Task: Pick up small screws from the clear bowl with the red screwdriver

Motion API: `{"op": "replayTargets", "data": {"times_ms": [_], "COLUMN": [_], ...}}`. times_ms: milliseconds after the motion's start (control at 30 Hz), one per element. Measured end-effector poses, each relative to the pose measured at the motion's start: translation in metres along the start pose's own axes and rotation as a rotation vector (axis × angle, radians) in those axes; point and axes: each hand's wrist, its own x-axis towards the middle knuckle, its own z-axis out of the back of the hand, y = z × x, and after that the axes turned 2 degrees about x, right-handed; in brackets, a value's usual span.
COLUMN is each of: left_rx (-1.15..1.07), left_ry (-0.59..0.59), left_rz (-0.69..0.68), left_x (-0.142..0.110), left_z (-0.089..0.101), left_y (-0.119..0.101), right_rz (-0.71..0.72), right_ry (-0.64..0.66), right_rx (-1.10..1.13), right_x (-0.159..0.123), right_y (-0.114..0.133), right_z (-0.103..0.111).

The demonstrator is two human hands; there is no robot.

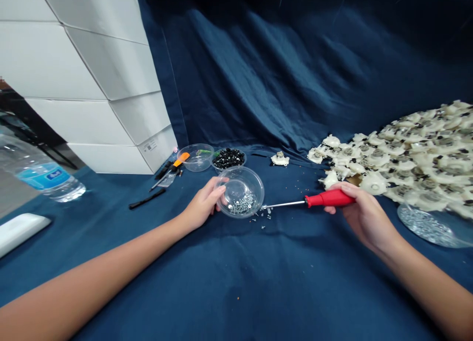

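My left hand [204, 201] grips a clear plastic bowl [236, 177] by its left rim, tilted toward me. Small silver screws [244, 204] lie gathered in the lower part of the bowl. In my right hand [360, 210] is a screwdriver [330, 198] with a red handle, its fingers wrapped around the grip. The metal shaft points left, and its tip is at the bowl's right edge, with a few screws clustered around it. Some loose screws [263, 227] lie on the blue cloth just below the tip.
Whitish plastic parts [417, 153] are heaped at the right, beside a clear dish of screws [428, 225]. Behind the bowl stand a container of black pieces [229, 158] and a clear lid [195, 157]. An orange-handled screwdriver [181, 159], water bottle [48, 176] and stacked white boxes [121, 65] are left.
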Motion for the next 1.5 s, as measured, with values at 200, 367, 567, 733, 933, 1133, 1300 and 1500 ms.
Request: {"op": "replayTargets", "data": {"times_ms": [200,367,567,733,933,1133,1300,1500], "left_rx": [-0.001,0.000,-0.002,0.003,-0.016,-0.014,-0.003,-0.008], "left_ry": [0.001,0.004,0.004,-0.001,-0.015,-0.022,-0.019,-0.010], "left_rz": [-0.002,0.001,-0.003,0.003,0.015,0.018,0.007,0.002], "left_x": [-0.001,-0.002,-0.001,0.000,0.000,0.000,-0.001,0.000], "left_z": [0.000,0.000,0.000,0.000,-0.001,-0.001,-0.001,-0.001], "left_y": [-0.001,-0.002,-0.001,-0.003,-0.004,-0.003,-0.003,-0.003], "right_rz": [-0.060,-0.003,0.019,-0.003,-0.062,-0.050,-0.043,0.031], "right_ry": [0.069,0.081,0.024,0.024,0.064,0.049,0.101,0.082], "right_rx": [0.107,-0.030,0.074,-0.015,-0.102,-0.061,0.019,-0.063], "right_x": [-0.015,-0.019,-0.011,-0.007,-0.005,-0.006,-0.014,-0.019], "right_y": [0.001,-0.003,0.004,0.004,-0.002,0.001,0.002,0.000], "right_z": [-0.018,-0.024,-0.013,-0.006,-0.005,-0.006,-0.015,-0.019]}}
